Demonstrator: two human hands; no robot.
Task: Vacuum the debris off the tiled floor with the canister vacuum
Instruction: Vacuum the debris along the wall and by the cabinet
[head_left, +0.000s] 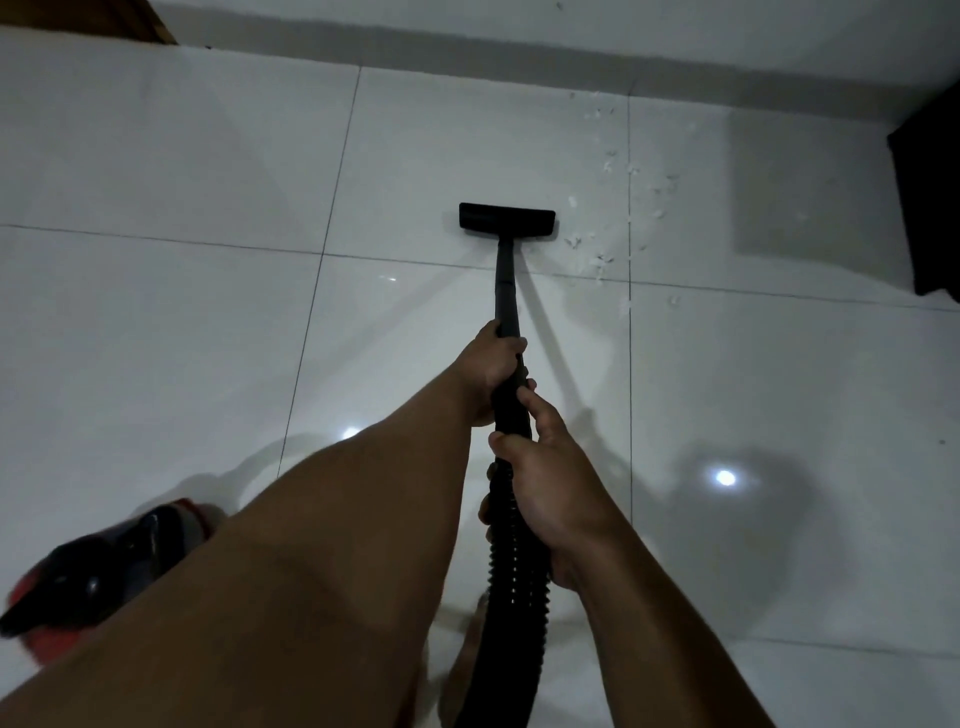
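Note:
A black floor nozzle (507, 218) lies flat on the glossy white tiled floor (171, 322), joined to a black wand (507, 291). My left hand (491, 366) grips the wand's lower end. Just behind it my right hand (550, 486) holds the black ribbed hose (517, 577), which runs down toward me. Small white scraps of debris (602, 260) lie scattered to the right of the nozzle and along the grout line toward the wall. The red and black vacuum canister (98, 571) sits at lower left, partly hidden by my left forearm.
A white wall with a grey baseboard line (519, 47) runs across the far side. A dark piece of furniture (930, 208) stands at the right edge, and a brown wooden edge (130, 21) shows at top left. Ceiling lights reflect off the tiles.

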